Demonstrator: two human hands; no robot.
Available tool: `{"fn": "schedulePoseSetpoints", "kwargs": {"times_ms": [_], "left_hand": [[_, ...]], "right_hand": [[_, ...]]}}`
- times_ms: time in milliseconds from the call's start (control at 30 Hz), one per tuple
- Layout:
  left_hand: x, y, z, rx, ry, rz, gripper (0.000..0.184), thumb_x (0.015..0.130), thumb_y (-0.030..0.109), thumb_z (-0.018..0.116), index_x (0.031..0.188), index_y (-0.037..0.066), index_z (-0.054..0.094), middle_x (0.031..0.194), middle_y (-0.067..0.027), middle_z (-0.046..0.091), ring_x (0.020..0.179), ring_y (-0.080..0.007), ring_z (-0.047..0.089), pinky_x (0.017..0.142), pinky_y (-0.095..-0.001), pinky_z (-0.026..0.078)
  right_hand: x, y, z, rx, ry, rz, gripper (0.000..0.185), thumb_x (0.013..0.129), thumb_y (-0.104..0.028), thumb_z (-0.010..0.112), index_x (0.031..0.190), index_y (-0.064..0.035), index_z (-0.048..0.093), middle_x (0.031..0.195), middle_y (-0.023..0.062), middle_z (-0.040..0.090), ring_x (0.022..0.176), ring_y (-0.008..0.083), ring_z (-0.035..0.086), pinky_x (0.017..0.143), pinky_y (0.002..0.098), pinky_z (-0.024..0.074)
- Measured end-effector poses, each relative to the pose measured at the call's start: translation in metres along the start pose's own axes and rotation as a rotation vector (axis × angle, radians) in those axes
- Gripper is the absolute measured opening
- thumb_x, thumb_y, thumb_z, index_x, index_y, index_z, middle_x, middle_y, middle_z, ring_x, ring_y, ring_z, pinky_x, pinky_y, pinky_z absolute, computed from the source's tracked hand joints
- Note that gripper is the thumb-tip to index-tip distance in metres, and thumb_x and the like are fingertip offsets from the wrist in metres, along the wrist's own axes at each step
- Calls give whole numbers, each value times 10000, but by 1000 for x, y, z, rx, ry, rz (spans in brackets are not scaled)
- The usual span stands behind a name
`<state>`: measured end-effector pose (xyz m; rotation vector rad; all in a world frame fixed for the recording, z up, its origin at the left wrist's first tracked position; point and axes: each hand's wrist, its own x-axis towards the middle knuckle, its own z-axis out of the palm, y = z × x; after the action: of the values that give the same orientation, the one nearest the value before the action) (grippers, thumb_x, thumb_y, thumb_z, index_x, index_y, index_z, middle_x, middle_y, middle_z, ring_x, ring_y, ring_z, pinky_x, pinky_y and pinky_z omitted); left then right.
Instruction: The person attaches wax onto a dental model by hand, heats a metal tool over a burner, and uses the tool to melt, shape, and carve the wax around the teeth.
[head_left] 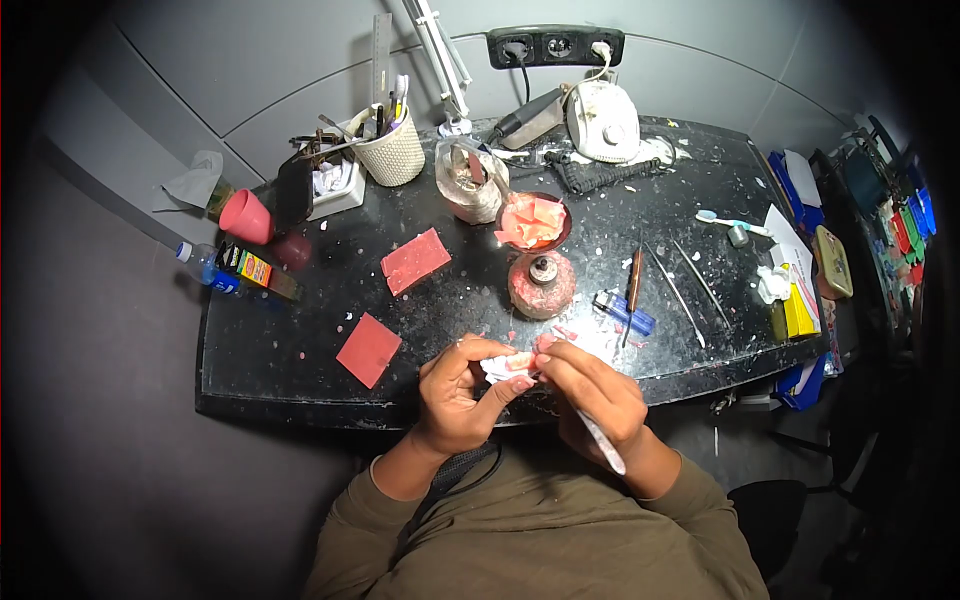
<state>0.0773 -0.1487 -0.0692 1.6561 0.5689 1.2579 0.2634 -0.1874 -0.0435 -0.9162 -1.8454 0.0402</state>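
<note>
Near the table's front edge, my left hand (462, 397) grips a small white and pink dental model (510, 367) between thumb and fingers. My right hand (597, 393) is closed around a tool with a pale handle (603, 445), which sticks out toward my body. Its fingertips touch the model's right side, and the tool's working end is hidden by them. Just beyond the hands stands a round, pink-stained burner (542, 285) with a dark top. Behind it is a bowl (535, 222) of pink wax scraps. Two pink wax sheets (369, 350) (416, 262) lie to the left.
Right of the burner lie a blue lighter (640, 321), a brown-handled tool (634, 285) and two metal tools (679, 298). A plastic-lined container (468, 190), tool basket (391, 152) and white device (604, 122) stand at the back. A pink cup (246, 217) is left; a toothbrush (735, 224) is right.
</note>
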Motion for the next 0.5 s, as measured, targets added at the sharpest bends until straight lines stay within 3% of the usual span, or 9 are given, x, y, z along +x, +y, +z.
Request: {"fn": "schedulePoseSetpoints", "kwargs": {"times_ms": [200,267,333,500], "left_hand": [[1,1,5,-173,66,-45,293,867,-52,698,1105,-59,528,1048,-162,594,975,-198,642,898,-323,543],[1,1,5,-203,75,-58,290,874,-45,693,1098,-48,510,1044,-162,593,1003,-205,636,912,-329,533],[2,3,5,-193,67,-52,291,873,-44,696,1094,-44,507,1038,-161,593,998,-206,639,905,-325,534],[-1,-3,4,-117,58,3,292,869,-46,701,1084,-29,503,1023,-157,592,991,-208,645,884,-314,537]], "right_hand": [[-3,1,-1,79,181,275,158,876,56,656,1033,55,632,1007,217,693,872,323,725,729,335,582],[2,-3,-6,55,149,243,177,852,65,678,1025,58,639,995,213,692,893,320,724,752,351,586],[2,-7,-5,88,93,72,197,824,65,708,1012,58,649,982,202,689,921,324,720,779,360,587],[2,-10,2,62,66,35,214,799,44,736,999,54,661,974,180,686,960,337,707,873,426,593]]}}
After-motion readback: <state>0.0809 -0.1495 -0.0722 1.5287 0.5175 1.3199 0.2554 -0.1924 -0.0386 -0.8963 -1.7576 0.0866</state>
